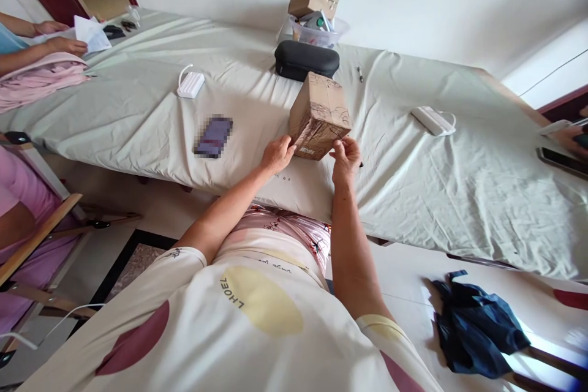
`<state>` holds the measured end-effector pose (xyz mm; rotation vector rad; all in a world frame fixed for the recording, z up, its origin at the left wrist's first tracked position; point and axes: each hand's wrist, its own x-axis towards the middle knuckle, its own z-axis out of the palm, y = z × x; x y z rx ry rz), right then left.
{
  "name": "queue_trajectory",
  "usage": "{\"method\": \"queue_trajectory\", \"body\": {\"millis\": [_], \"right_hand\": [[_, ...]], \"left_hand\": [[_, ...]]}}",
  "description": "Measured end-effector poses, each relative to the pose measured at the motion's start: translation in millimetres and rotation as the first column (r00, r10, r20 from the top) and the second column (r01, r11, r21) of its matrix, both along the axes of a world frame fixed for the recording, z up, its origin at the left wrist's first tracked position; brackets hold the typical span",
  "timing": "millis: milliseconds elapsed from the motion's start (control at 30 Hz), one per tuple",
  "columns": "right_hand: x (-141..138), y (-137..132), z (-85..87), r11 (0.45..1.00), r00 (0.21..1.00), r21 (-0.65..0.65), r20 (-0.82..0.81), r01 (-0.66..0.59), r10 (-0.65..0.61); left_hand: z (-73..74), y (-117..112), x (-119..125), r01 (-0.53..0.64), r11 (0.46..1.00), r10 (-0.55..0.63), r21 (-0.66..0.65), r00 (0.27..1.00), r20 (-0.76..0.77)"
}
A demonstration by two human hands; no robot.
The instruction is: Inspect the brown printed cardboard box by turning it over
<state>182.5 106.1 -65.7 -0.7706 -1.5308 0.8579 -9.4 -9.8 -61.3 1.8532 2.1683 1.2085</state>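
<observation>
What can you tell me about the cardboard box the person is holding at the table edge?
The cardboard box is a small brown cube, closed, with clear tape and dark printing or scribbles on its faces. It stands tilted on the grey sheet-covered table near the front edge. The left hand grips its lower left corner, the right hand its lower right, fingers pinching the bottom edge.
</observation>
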Motion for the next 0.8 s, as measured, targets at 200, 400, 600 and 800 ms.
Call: {"method": "queue_trajectory", "body": {"millis": [200,400,600,800], "right_hand": [[-1.5,-13.7,0.5,0.998,0.938,0.058,0.346,0.015,-0.034],[-1.2,-20.5,4.1,0.999,0.892,0.030,0.452,-0.019,0.003],[-5.1,-30.2,12.9,0.996,0.951,0.090,0.309,-0.028,-0.001],[-12.7,-45.7,18.6,0.976,0.945,0.219,0.317,0.004,-0.075]], "left_hand": [[0.9,2.7,-5.6,-0.093,0.996,0.093,-0.004,0.990,0.107],[1.6,0.7,-9.3,-0.131,0.989,0.111,0.072,0.966,0.233],[3.9,-0.6,-9.1,-0.110,0.990,0.083,0.088,0.962,0.261],[0.8,2.0,-7.6,-0.119,0.983,0.060,0.140,0.929,0.364]]}}
